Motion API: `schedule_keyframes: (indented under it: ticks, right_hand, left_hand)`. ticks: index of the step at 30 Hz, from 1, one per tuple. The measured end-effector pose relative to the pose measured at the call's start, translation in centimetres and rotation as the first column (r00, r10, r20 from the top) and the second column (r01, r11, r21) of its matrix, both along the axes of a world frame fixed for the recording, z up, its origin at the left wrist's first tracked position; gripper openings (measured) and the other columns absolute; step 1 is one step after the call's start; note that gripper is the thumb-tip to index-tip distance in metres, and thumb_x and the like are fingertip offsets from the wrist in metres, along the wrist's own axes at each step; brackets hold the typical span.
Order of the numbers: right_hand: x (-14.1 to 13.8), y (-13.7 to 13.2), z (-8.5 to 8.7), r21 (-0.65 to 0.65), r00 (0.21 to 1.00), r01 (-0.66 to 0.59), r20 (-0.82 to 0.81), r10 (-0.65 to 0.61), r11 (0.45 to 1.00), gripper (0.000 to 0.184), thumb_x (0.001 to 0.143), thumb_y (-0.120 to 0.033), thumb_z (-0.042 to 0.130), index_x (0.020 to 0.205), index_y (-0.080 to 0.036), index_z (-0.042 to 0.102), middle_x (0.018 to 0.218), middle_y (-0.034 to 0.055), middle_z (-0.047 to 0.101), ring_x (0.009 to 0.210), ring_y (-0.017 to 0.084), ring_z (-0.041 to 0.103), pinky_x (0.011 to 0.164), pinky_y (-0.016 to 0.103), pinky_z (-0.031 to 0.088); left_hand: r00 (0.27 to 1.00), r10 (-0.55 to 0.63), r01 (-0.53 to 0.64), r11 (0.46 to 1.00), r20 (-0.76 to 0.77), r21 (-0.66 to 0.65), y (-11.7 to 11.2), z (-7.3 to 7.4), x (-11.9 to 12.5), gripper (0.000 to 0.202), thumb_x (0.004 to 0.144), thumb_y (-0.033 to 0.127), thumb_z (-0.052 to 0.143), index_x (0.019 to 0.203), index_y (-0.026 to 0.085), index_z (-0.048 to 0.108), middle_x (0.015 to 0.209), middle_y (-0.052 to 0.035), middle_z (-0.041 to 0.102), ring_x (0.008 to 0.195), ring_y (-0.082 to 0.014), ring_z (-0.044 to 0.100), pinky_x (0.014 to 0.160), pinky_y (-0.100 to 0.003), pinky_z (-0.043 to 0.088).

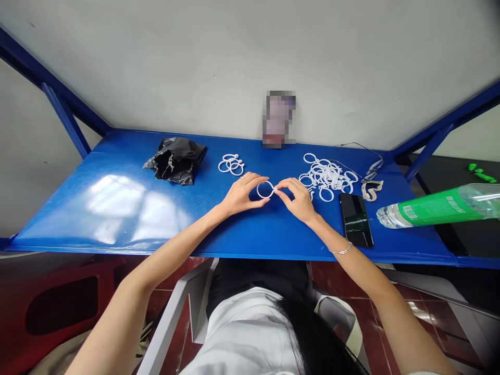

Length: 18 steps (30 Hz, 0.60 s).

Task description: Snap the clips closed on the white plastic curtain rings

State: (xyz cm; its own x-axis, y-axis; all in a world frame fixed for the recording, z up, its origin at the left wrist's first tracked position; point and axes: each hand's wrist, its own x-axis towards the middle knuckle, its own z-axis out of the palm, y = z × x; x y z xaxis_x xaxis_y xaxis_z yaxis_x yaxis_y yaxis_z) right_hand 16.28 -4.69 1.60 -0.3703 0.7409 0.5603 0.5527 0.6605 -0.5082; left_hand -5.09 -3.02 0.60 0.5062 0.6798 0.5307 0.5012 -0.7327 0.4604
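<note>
Between my two hands, just above the blue table, is a white plastic ring. My left hand grips the ring's left side between thumb and fingers. At its right side, my right hand pinches the small knob of the same ring with thumb and forefinger. Beyond my left hand lies a small group of similar white rings. A larger heap of white rings is spread just past my right hand, some of them overlapping.
A crumpled black plastic bag sits back left. A blurred upright object leans on the wall. To the right are a phone, eyeglasses, a beige hair clip and a green-labelled bottle. Blue braces flank the table.
</note>
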Motion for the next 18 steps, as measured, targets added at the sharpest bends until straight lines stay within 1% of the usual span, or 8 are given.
schedule_keyframes:
  ticks: [4, 9, 13, 18]
  right_hand:
    - [-0.17, -0.29, 0.14, 0.002, 1.0, -0.009, -0.021, 0.009, 1.0, 0.016, 0.095, -0.033, 0.052, 0.087, -0.023, 0.062, 0.087, 0.0055, 0.07, 0.086, 0.022, 0.065, 0.079, 0.039, 0.052]
    - [-0.3, -0.52, 0.23, 0.043, 0.999, -0.001, -0.043, 0.003, 0.999, 0.014, 0.094, -0.031, 0.054, 0.088, -0.023, 0.062, 0.086, 0.0055, 0.07, 0.083, 0.021, 0.065, 0.076, 0.037, 0.052]
    - [-0.33, -0.54, 0.12, 0.049, 0.999, 0.018, -0.039, -0.016, 0.999, 0.01, 0.093, -0.03, 0.056, 0.093, -0.022, 0.062, 0.086, 0.0049, 0.069, 0.08, 0.019, 0.065, 0.073, 0.035, 0.053]
    - [-0.34, -0.47, -0.03, 0.1, 0.999, 0.016, -0.037, -0.013, 0.995, 0.009, 0.091, -0.029, 0.059, 0.095, -0.021, 0.063, 0.086, 0.0045, 0.069, 0.079, 0.019, 0.065, 0.072, 0.032, 0.052]
  left_hand:
    - [0.998, 0.022, -0.021, 0.999, 0.051, -0.025, -0.36, -0.09, 0.24, 0.053, 0.085, 0.051, 0.063, 0.125, 0.018, 0.054, 0.105, -0.0091, 0.067, 0.1, -0.0224, 0.062, 0.088, -0.037, 0.051]
    - [0.993, 0.047, -0.043, 0.998, 0.11, -0.039, -0.65, 0.06, 0.36, 0.048, 0.084, 0.05, 0.064, 0.118, 0.018, 0.058, 0.105, -0.009, 0.067, 0.099, -0.0207, 0.063, 0.086, -0.033, 0.052]
    - [0.99, 0.045, -0.046, 0.999, 0.136, 0.004, -0.67, 0.13, 0.41, 0.044, 0.084, 0.048, 0.065, 0.115, 0.017, 0.059, 0.1, -0.0084, 0.068, 0.093, -0.0194, 0.064, 0.083, -0.032, 0.052]
    - [0.987, 0.043, -0.057, 0.995, 0.157, 0.082, -0.68, 0.09, 0.49, 0.041, 0.084, 0.045, 0.066, 0.113, 0.016, 0.06, 0.097, -0.0086, 0.068, 0.09, -0.0189, 0.065, 0.08, -0.031, 0.053]
